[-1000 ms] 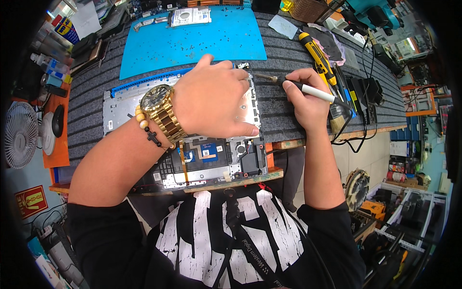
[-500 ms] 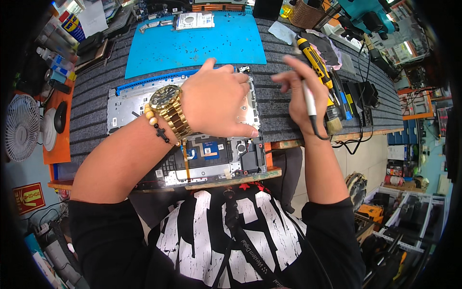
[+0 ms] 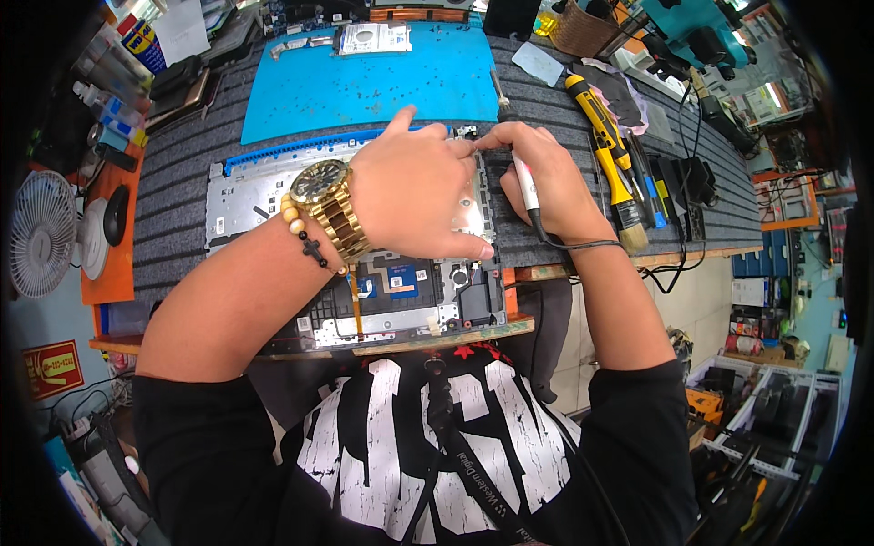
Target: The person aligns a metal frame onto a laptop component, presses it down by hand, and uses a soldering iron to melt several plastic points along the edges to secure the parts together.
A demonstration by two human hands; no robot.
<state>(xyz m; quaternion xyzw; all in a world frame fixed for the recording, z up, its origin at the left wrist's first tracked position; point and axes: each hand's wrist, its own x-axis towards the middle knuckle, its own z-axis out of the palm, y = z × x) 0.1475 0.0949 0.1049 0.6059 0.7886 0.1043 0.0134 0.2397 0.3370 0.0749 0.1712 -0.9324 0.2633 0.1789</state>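
Observation:
An opened laptop chassis (image 3: 252, 205) lies in front of me, silver with a blue strip along its far edge and a trackpad area at its near side. My left hand (image 3: 410, 191) is spread palm down across its right half, with the thumb stretched out and no tool showing in it. In my right hand (image 3: 555, 177) is a corded soldering iron (image 3: 527, 185) with a white handle, its thin dark tip pointing away from me. The right index finger reaches to the chassis's far right corner, by my left fingertips. What lies under my left palm is hidden.
A blue work mat (image 3: 309, 100), scattered with small screws, bears a hard drive (image 3: 373, 38). At right lie a yellow-black screwdriver (image 3: 592, 109), a brush (image 3: 630, 232) and other tools. A white fan (image 3: 44, 232) stands left. The iron's cord (image 3: 578, 245) runs past my right wrist.
My right hand has moved left with the soldering iron, from beside the yellow tools to the chassis's far right corner. My left hand stays spread over the chassis.

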